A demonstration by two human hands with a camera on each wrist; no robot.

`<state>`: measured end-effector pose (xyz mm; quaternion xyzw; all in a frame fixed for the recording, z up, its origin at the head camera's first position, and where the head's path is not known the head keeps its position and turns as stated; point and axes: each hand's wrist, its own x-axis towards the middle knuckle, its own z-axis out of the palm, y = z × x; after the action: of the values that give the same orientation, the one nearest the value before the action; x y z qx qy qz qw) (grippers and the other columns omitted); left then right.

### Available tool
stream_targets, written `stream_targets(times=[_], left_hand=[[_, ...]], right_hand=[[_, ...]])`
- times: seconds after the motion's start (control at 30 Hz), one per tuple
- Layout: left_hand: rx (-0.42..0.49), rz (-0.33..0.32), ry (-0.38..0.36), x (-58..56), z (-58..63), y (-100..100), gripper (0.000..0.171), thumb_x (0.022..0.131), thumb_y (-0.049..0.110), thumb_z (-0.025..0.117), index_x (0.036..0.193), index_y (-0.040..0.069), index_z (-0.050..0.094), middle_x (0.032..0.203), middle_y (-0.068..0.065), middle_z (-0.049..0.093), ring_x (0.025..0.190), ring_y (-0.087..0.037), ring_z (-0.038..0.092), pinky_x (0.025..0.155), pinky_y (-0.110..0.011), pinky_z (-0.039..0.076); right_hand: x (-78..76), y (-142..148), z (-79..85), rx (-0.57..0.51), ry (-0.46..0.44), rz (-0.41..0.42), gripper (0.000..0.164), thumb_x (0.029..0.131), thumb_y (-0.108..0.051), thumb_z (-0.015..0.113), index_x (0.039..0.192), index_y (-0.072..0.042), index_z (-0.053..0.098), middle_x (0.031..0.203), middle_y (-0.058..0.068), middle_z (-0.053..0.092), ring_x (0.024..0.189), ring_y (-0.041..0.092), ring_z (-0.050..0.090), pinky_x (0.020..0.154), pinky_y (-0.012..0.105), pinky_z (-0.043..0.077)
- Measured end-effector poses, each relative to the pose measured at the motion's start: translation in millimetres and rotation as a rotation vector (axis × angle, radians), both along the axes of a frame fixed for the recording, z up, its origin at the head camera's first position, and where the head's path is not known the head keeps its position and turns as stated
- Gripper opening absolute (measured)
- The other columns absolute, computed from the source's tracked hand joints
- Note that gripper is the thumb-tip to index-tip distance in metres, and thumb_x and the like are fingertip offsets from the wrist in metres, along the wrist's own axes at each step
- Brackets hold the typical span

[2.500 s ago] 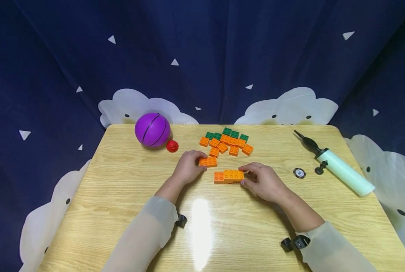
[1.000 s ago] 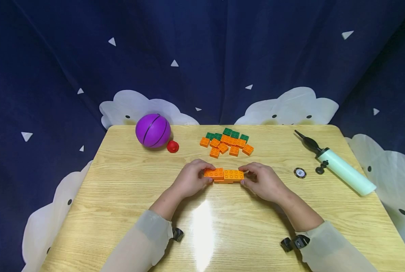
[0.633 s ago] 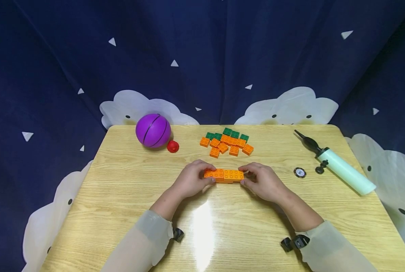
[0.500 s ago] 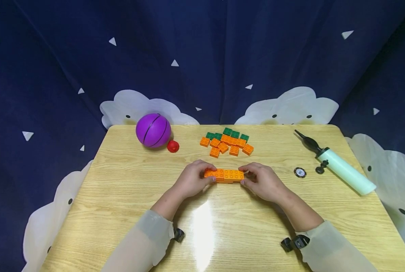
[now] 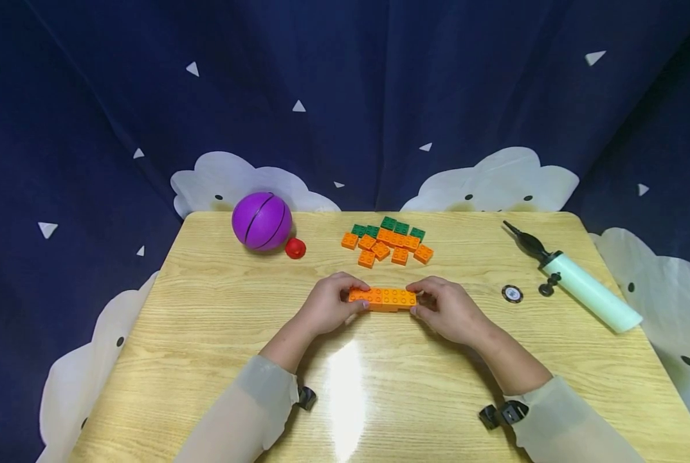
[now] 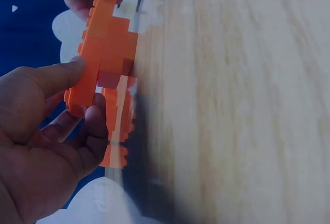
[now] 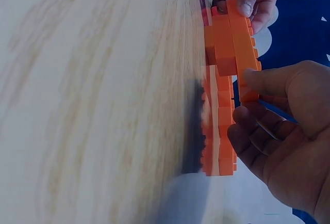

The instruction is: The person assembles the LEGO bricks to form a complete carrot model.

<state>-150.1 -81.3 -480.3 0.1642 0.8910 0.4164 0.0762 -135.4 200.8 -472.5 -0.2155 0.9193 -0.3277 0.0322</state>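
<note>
Dark blue curtain (image 5: 345, 96), printed with white triangles and pale clouds, hangs behind a light wooden table (image 5: 217, 308), whose surface gives back one bright, long reflection. Near the middle of this table, between my two hands, is a small built block of orange toy bricks (image 5: 382, 298). On its upper layer two long studded bricks lie in one line, end to end; under them is a shorter part, so both upper ends stick out beyond it. Whether the lowest brick touches the wood, I cannot say with certainty.

With my left hand (image 5: 331, 303) I pinch the left end of the block, the thumb on the side nearer to me and a finger on the far side. With my right hand (image 5: 449, 307) I pinch the right end in the same manner.

Farther from me lie loose orange bricks (image 5: 399, 256), close together, and behind them some green bricks (image 5: 388, 223). To the left of these rests a purple ball (image 5: 262, 221) with black lines, and just beside it a small red object (image 5: 295, 249), formed like a hat. On the right side I see a round chip (image 5: 512, 294) with black and white rim, and a pale green hand pump (image 5: 593, 292) with black nozzle, lying aslant near the table's edge.
</note>
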Motion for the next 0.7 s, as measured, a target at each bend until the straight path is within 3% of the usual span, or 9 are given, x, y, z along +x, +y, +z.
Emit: stream_targets(times=[0.27,0.47,0.7], left_hand=[[0.018,0.023,-0.031,-0.5,0.6,0.2,0.023,0.09,0.025,0.084,0.113,0.025,0.078,0.109,0.012,0.067,0.079,-0.015,0.056,0.07,-0.031,0.049],[0.022,0.019,-0.023,-1.2,0.5,0.4,0.023,0.09,0.024,0.084,0.112,0.025,0.079,0.106,0.011,0.067,0.08,-0.016,0.055,0.071,-0.031,0.048],[0.018,0.014,-0.032,-2.3,0.6,-0.3,0.024,0.089,0.025,0.085,0.113,0.026,0.079,0.103,0.011,0.066,0.079,-0.016,0.053,0.069,-0.031,0.046]], right_hand=[[-4.2,5.8,4.2,-0.013,-0.043,0.035,0.041,0.093,-0.014,0.079,0.132,-0.007,0.068,0.118,0.003,0.069,0.096,0.021,0.065,0.08,0.037,0.056],[-12.4,12.8,8.2,-0.029,-0.112,0.057,0.049,0.091,-0.004,0.078,0.138,-0.005,0.064,0.126,0.01,0.068,0.105,0.027,0.066,0.085,0.041,0.058],[-30.3,18.8,5.5,-0.001,-0.054,0.006,0.042,0.094,-0.001,0.073,0.135,-0.003,0.065,0.122,0.013,0.07,0.097,0.024,0.065,0.081,0.041,0.056]])
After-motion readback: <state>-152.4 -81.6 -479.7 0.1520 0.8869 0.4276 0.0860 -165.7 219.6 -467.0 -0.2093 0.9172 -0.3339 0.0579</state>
